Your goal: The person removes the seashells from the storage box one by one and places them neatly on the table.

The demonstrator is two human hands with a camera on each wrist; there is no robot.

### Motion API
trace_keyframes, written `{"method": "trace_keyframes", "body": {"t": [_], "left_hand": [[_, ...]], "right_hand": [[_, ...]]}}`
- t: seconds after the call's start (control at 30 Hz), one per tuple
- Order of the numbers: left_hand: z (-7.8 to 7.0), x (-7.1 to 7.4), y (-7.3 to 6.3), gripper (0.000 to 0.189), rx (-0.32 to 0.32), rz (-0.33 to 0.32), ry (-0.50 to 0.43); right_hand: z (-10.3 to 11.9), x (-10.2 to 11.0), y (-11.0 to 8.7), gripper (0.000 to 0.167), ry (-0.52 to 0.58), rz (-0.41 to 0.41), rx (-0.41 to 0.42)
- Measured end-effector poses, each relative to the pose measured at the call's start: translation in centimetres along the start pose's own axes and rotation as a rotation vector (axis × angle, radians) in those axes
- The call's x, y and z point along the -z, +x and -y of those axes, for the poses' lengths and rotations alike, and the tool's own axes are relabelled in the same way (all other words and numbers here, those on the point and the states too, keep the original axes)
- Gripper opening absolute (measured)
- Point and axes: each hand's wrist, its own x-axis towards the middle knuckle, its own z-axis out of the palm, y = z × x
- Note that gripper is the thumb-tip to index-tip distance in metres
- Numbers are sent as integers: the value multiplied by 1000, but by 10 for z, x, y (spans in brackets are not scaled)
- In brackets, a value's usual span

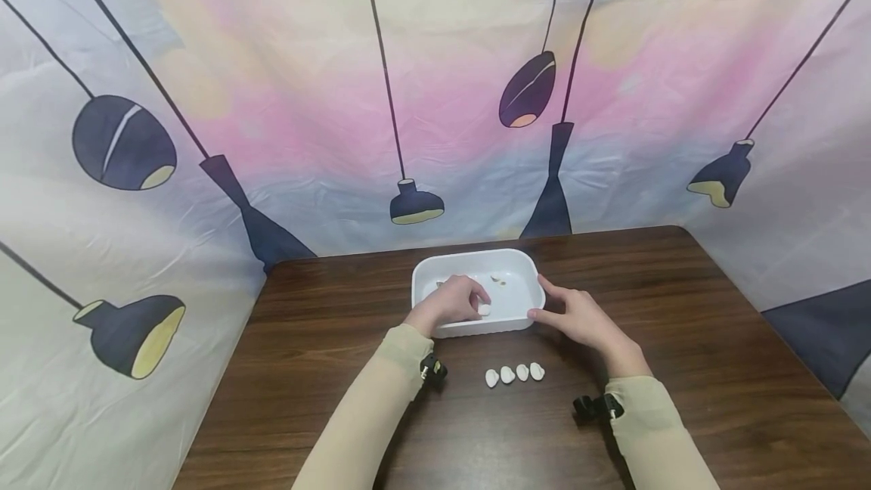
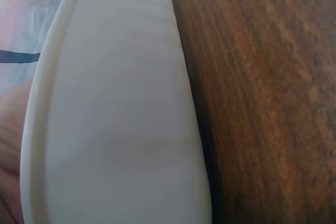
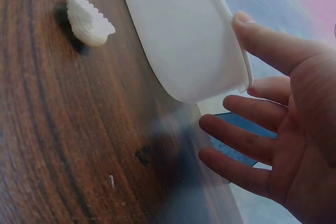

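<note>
Beige sleeves are in front of white tray. L hand is in it, at white shell; can't tell if pinching. R hand, spread, touches tray's corner. Weak pinch may drop shell; R tug may bump tray into 4 ridged shells in front.

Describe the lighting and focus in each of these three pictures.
Head: pale sheen on the wood-grain table near the bottom edge; left wrist: the white tray's outer wall looks soft, with little detail; right wrist: dark shadow beside a scalloped white shell, pale reflection below the tray's corner.
</note>
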Motion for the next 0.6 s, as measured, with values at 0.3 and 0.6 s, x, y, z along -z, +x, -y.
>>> {"method": "trace_keyframes", "body": {"t": [0.3,0.6], "left_hand": [[-1,1,0,20,-33,-22,41],[-2,-1,2,22,-14,-32,42]], "right_hand": [[1,0,1,85,-2,6,-2],[0,0,0,85,-1,2,-5]]}}
